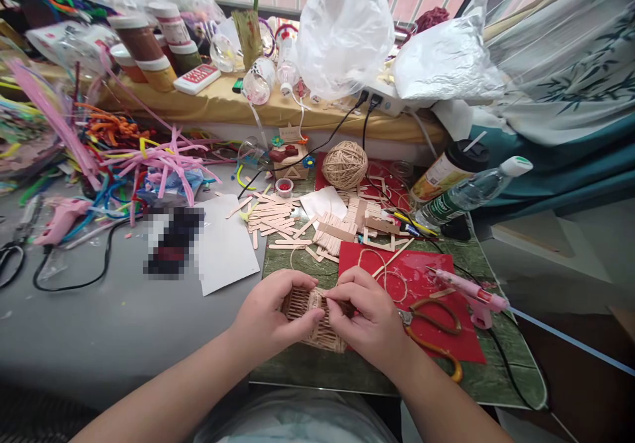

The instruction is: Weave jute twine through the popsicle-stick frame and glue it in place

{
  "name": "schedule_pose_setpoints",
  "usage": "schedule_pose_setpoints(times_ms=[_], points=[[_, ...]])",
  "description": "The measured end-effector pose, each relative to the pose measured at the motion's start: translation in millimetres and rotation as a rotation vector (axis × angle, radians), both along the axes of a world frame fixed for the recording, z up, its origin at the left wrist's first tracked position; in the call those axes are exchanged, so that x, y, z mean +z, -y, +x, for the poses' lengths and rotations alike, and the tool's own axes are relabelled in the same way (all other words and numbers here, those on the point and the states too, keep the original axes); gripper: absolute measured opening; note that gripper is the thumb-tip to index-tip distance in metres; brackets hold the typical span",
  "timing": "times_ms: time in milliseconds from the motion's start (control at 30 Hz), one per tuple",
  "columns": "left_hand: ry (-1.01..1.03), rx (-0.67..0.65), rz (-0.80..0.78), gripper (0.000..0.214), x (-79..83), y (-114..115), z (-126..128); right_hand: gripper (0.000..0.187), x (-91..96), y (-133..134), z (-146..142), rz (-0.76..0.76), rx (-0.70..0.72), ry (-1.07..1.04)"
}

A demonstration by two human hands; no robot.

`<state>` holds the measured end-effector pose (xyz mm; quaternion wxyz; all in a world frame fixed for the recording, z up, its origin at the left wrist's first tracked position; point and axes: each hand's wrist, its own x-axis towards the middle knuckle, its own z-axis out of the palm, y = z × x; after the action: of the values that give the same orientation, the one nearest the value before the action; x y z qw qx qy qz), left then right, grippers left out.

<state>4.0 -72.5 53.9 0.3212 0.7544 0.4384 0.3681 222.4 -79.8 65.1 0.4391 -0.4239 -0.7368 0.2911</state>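
Observation:
A small basket-like piece wound with tan twine [325, 336] is between my two hands, above the green board. My left hand [275, 314] grips its left side, with the thumb across the front. At its upper middle, my right hand [370, 314] pinches with thumb and forefinger; a bit of twine seems to be there, though the fingertips mostly hide it. Just right of my right hand lie scissors with amber handles [439, 324] on a red sheet [419, 264]. A loose strand of twine [391, 274] curls on that sheet behind my hands.
A pink glue gun [471, 291] with its stick and cord lies at the right. Behind are craft sticks [272, 215], a twine ball [346, 165], a water bottle [471, 192] and a lidded cup [446, 168]. White paper [231, 244] and pipe cleaners [169, 165] lie left.

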Motion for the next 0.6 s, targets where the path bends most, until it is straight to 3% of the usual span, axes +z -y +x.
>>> schedule_pose_setpoints(times_ms=[300,600], points=[[0.038,-0.015,-0.029,0.025,-1.4,0.4,-0.1,0.020,-3.2,1.6,1.7,0.014,0.016,-0.051],[0.086,-0.018,-0.022,0.026,-1.4,1.3,0.5,0.022,-4.2,1.6,5.4,-0.072,0.022,-0.122]])
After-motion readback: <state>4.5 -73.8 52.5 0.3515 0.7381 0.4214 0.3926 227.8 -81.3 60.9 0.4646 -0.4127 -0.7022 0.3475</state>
